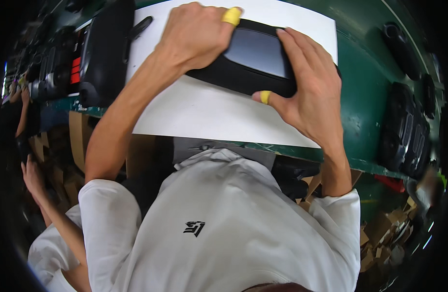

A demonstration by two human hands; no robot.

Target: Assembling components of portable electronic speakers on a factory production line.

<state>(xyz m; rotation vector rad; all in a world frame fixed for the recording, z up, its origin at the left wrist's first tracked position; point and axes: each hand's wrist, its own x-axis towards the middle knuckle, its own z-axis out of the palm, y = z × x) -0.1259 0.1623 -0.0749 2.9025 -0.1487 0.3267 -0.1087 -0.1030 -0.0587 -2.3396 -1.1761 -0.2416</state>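
Note:
A long black casing [219,73] with rounded ends and a smooth grey panel [259,51] lies tilted on a white sheet [194,109]. My left hand [197,36] is closed over its left end, with yellow tape around a digit at the panel's far edge. Across the right end spreads my right hand [309,82], fingers on top and the yellow-taped thumb against the near edge, gripping it. The casing's left end is hidden under my left hand.
Left of the sheet stands a large black case [107,53], with a dark handle-like piece [141,27] beside it. Black moulded housings [404,129] rest on the green table [357,112] at right. Another person's arm [53,204] shows at lower left; cardboard [379,226] lies below right.

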